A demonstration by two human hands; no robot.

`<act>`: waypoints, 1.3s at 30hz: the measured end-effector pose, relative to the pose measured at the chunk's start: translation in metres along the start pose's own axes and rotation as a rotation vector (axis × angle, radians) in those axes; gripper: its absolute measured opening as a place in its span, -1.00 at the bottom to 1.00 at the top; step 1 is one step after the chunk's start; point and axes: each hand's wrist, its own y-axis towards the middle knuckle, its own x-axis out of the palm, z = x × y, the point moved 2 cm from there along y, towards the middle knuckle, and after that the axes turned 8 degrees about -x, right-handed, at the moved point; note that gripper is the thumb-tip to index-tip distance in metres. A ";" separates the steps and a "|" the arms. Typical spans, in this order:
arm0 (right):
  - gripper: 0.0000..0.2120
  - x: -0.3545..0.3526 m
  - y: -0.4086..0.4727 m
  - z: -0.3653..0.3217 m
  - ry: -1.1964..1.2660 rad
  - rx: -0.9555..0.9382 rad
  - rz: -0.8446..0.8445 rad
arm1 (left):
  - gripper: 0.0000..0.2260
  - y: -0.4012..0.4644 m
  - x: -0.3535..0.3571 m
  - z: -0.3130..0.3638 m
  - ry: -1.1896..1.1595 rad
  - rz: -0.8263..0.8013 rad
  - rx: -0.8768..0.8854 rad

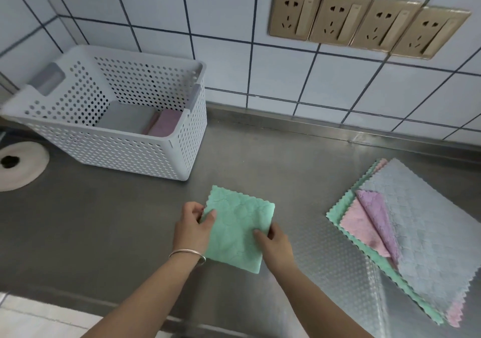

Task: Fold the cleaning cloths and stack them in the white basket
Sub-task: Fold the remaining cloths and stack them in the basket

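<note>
A folded green cloth (238,227) lies on the steel counter in front of me. My left hand (192,227) pinches its left edge between thumb and fingers. My right hand (273,242) grips its right lower edge, thumb on top. The white perforated basket (182,152) stands at the back left, with a folded pink cloth (162,125) on its floor. A pile of unfolded cloths (421,236) lies at the right: a grey one on top, with purple, pink and green ones showing under it.
The tiled wall with a row of gold sockets (364,22) runs along the back of the counter (104,220). A round white thing with a dark hole (18,166) sits at the far left. A clear embossed mat (335,264) lies under the cloth pile.
</note>
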 end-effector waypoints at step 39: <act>-0.84 0.296 0.253 -0.265 -0.270 0.183 -0.225 | -0.61 0.367 -0.215 0.138 1.215 -0.145 0.207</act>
